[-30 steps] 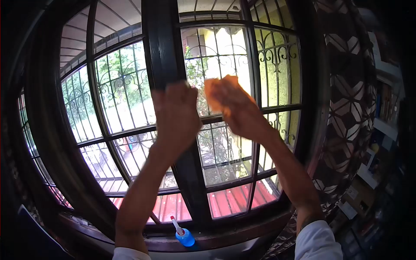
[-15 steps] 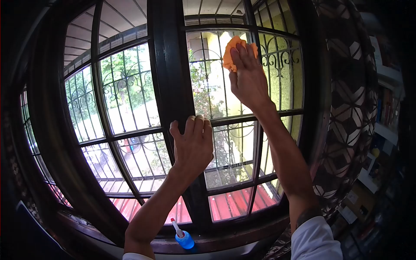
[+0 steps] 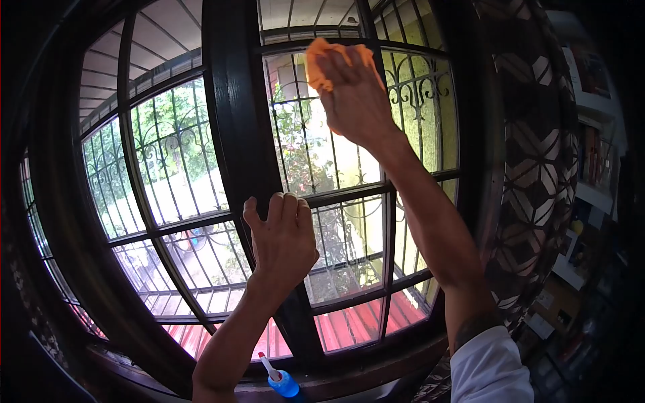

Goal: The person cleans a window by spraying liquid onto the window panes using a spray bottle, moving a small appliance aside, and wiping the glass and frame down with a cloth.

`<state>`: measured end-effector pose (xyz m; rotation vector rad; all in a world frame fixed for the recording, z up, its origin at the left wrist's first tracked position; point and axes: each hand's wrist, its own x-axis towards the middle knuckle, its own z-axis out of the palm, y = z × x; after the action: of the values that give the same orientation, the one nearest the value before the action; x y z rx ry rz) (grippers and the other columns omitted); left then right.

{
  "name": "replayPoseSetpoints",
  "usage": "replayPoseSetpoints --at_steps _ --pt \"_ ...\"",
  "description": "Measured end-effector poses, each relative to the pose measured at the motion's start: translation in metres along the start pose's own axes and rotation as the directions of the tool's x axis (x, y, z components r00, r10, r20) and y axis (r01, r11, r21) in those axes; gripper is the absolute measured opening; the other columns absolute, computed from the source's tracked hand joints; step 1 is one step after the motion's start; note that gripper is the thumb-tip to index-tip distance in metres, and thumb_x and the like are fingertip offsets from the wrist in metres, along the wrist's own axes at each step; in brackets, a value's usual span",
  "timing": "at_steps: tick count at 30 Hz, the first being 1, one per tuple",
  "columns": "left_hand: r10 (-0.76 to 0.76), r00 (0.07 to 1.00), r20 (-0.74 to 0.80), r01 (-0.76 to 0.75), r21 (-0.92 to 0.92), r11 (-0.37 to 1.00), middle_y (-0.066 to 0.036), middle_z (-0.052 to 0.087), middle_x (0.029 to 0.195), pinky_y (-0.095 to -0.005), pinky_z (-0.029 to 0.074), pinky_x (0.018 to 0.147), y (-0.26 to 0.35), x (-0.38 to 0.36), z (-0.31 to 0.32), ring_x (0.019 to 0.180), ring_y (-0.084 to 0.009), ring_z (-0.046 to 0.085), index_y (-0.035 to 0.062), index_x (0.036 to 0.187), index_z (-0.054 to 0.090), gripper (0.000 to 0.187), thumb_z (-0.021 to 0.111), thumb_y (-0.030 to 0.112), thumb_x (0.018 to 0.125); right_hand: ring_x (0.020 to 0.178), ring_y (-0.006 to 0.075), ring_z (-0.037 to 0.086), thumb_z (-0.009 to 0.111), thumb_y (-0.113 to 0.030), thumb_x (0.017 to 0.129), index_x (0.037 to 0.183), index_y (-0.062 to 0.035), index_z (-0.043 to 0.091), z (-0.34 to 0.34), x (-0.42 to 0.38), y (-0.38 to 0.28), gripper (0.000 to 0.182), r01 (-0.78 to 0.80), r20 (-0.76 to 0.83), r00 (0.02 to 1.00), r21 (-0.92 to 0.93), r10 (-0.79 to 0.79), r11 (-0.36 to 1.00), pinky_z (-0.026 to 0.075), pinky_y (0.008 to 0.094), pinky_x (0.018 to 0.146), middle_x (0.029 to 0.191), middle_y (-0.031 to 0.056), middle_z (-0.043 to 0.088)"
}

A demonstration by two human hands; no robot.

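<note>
My right hand (image 3: 356, 101) presses a crumpled orange cloth (image 3: 318, 62) against the upper part of a window pane (image 3: 302, 141). The cloth overlaps the bar along the pane's top edge. Lower down and to the left, my left hand (image 3: 281, 235) has its fingers curled at the dark window frame (image 3: 236, 114), where the upright meets a crossbar; the fingertips are partly hidden. Below it, a spray bottle (image 3: 285, 384) with blue liquid, a white neck and a red tip stands on the sill (image 3: 336, 384).
Metal grilles (image 3: 178, 138) stand outside the glass, with plants and a red roof (image 3: 353, 329) beyond. A patterned curtain (image 3: 537, 161) hangs on the right, beside shelves (image 3: 594, 195) holding books and other items.
My right hand has slid the orange cloth up and slightly left on the pane, onto its top bar. My left hand stays at the frame. The whole view has shifted a little.
</note>
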<state>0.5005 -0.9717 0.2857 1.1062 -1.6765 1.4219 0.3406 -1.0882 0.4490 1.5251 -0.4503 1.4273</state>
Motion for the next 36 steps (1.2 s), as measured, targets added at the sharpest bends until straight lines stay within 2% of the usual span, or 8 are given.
replayPoseSetpoints --at_steps 6,9,12,16,18,24,28,36 --pt "-0.015 1.0 0.022 0.016 -0.013 1.0 -0.014 0.057 0.104 -0.0617 0.03 0.097 0.001 0.001 -0.003 0.108 -0.0297 0.054 -0.0028 0.102 0.063 0.039 0.064 0.001 0.063 0.135 0.0439 0.038 0.057 -0.017 0.091 0.135 0.0093 0.048 0.011 0.002 -0.017 0.051 -0.195 -0.026 0.981 -0.031 0.194 0.98 0.034 0.0506 0.113 0.142 0.0256 0.046" --pt "-0.016 1.0 0.02 0.016 -0.012 1.0 -0.014 0.056 0.103 -0.0612 0.03 0.095 0.004 0.002 0.0 0.107 -0.0293 0.053 -0.0035 0.1 0.063 0.038 0.063 0.002 0.062 0.142 0.0499 0.025 0.06 -0.018 0.086 0.139 0.0123 0.041 0.036 0.01 -0.045 0.064 -0.204 -0.054 0.978 -0.011 0.203 0.979 0.021 0.0674 0.113 0.145 0.0277 0.04" --pt "-0.03 0.999 -0.015 0.03 -0.021 0.999 -0.014 0.056 0.102 -0.061 0.03 0.095 0.005 0.001 0.0 0.107 -0.0296 0.053 -0.0034 0.1 0.062 0.037 0.063 0.002 0.064 0.141 0.0455 0.03 0.061 -0.016 0.084 0.137 0.0106 0.047 0.032 0.015 -0.084 0.06 -0.071 -0.045 0.995 0.262 0.086 0.962 0.022 0.0596 0.116 0.144 0.0257 0.042" --pt "-0.041 0.999 -0.002 0.041 -0.02 0.999 -0.014 0.056 0.105 -0.0609 0.03 0.095 0.003 0.001 -0.002 0.109 -0.0302 0.053 -0.0033 0.101 0.063 0.039 0.064 0.001 0.062 0.138 0.0423 0.036 0.058 -0.018 0.087 0.135 0.0038 0.051 0.017 0.011 -0.029 0.053 0.099 -0.003 0.995 0.076 -0.099 0.992 0.027 0.0563 0.115 0.145 0.0174 0.046" --pt "-0.047 0.999 0.017 0.048 -0.013 0.999 -0.014 0.056 0.107 -0.0607 0.03 0.095 0.004 -0.001 -0.001 0.109 -0.0304 0.053 -0.0029 0.101 0.063 0.041 0.065 0.0 0.061 0.137 0.0417 0.037 0.053 -0.021 0.092 0.139 0.0012 0.048 0.007 0.002 -0.007 0.052 -0.027 0.019 0.999 0.027 0.027 0.999 0.03 0.0581 0.114 0.142 0.0179 0.048" --pt "-0.051 0.998 0.036 0.052 -0.031 0.998 -0.014 0.056 0.108 -0.0606 0.031 0.095 0.004 0.001 -0.002 0.108 -0.0309 0.053 -0.0027 0.102 0.062 0.042 0.064 0.0 0.06 0.142 0.0408 0.032 0.054 -0.018 0.091 0.141 -0.0022 0.047 0.012 -0.01 -0.016 0.052 -0.053 0.007 0.999 0.127 0.052 0.991 0.028 0.0573 0.115 0.147 0.0169 0.044" --pt "-0.047 0.998 0.039 0.048 -0.036 0.998 -0.012 0.058 0.107 -0.0558 0.032 0.095 -0.002 0.0 -0.009 0.106 -0.0297 0.054 -0.0003 0.103 0.063 0.042 0.061 -0.003 0.061 0.144 0.0359 0.032 0.06 -0.013 0.086 0.138 -0.0015 0.051 -0.015 -0.06 -0.051 0.054 0.139 0.135 0.969 0.399 -0.208 0.906 0.024 0.0553 0.118 0.147 0.0168 0.046" --pt "-0.17 0.937 -0.305 0.124 -0.165 0.978 -0.009 0.061 0.105 -0.0436 0.033 0.085 -0.022 0.029 -0.025 0.095 -0.0256 0.057 0.0036 0.104 0.065 0.04 0.062 -0.005 0.065 0.136 0.0334 0.043 0.072 -0.008 0.074 0.128 -0.0002 0.058 -0.059 -0.108 -0.092 0.056 0.044 0.263 0.932 0.599 -0.249 0.8 0.035 0.0483 0.115 0.133 0.0151 0.057"
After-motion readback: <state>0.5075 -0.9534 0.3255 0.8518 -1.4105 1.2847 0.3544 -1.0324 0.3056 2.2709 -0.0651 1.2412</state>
